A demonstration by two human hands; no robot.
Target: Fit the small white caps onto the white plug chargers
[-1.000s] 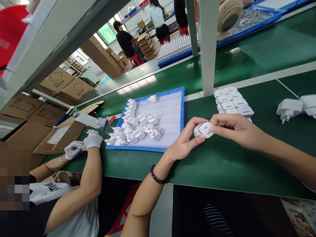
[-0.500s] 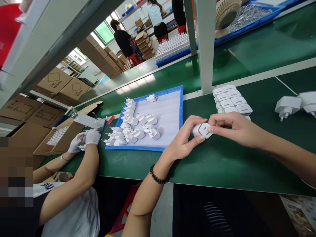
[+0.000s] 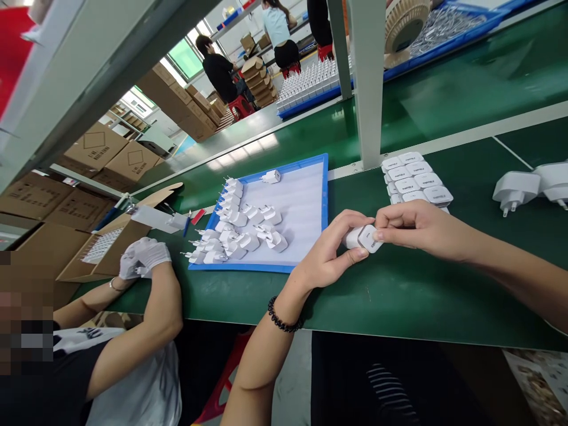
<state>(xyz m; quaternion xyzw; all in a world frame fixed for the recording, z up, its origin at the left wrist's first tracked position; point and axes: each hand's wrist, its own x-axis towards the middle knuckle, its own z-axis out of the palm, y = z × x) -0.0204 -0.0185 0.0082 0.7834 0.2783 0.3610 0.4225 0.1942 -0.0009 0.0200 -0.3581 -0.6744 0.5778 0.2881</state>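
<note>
My left hand [image 3: 331, 254] and my right hand [image 3: 417, 228] meet above the green bench, both pinching one small white charger [image 3: 362, 237]. The left thumb and fingers wrap its left side; the right fingertips press on its face. A black bead bracelet [image 3: 284, 319] circles my left wrist. Just behind my right hand lies a block of white chargers [image 3: 417, 180] laid flat in rows.
A blue tray [image 3: 326, 195] with several white chargers lies to the left. A co-worker's gloved hands [image 3: 142, 257] work beside an open carton [image 3: 95, 248]. Two larger white plugs [image 3: 530, 186] lie far right. A grey post [image 3: 368, 83] rises behind the tray. Other people sit at far benches.
My hands have turned the charger slightly and stayed in place. The co-worker's gloved hands have drawn back toward the bench's near edge.
</note>
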